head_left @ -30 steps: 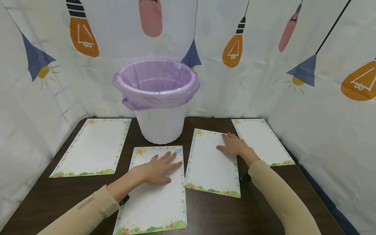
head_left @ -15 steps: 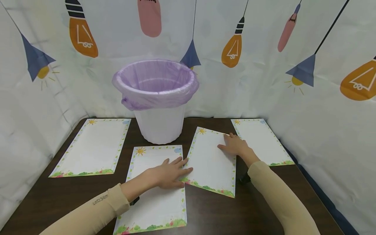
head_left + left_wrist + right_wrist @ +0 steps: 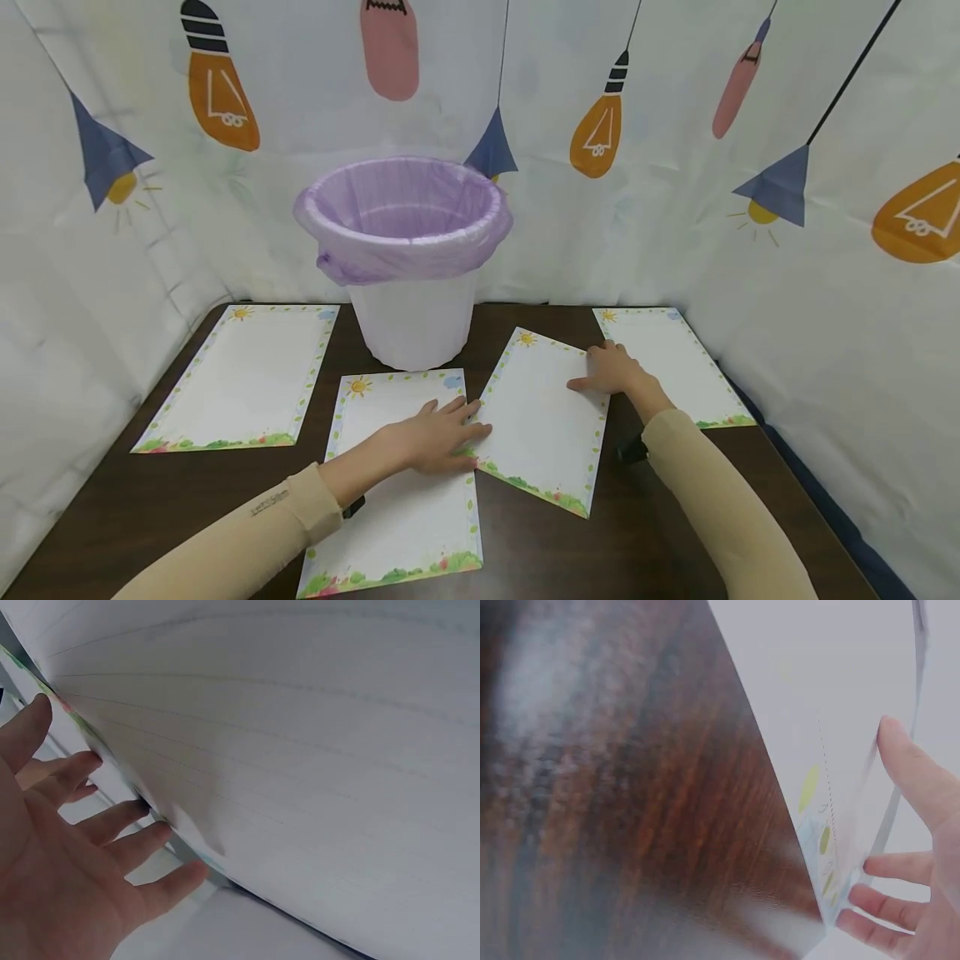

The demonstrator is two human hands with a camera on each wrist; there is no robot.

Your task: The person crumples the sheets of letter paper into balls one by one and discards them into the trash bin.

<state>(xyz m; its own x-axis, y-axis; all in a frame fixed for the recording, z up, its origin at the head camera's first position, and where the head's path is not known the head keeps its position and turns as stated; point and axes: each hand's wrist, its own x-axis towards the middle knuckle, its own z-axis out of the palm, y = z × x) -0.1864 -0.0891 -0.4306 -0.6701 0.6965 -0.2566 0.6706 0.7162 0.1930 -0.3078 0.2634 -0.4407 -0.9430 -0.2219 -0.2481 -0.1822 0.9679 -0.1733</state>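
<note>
My left hand lies with fingers spread over the right edge of the front-left sheet, its fingertips on the left edge of the tilted sheet. The left wrist view shows that hand with its fingers spread against white paper. On the upper right corner of the tilted sheet rests my right hand, thumb pointing left across the paper. In the right wrist view, the fingers of this hand are extended by the sheet's bordered corner.
A white bin with a purple liner stands at the back centre of the dark table. One bordered sheet lies at the left, another at the back right. A patterned curtain hangs behind.
My left hand has moved right, from the middle of the front-left sheet to the neighbouring sheet's edge. That neighbouring sheet has turned clockwise, and my right hand has shifted slightly right.
</note>
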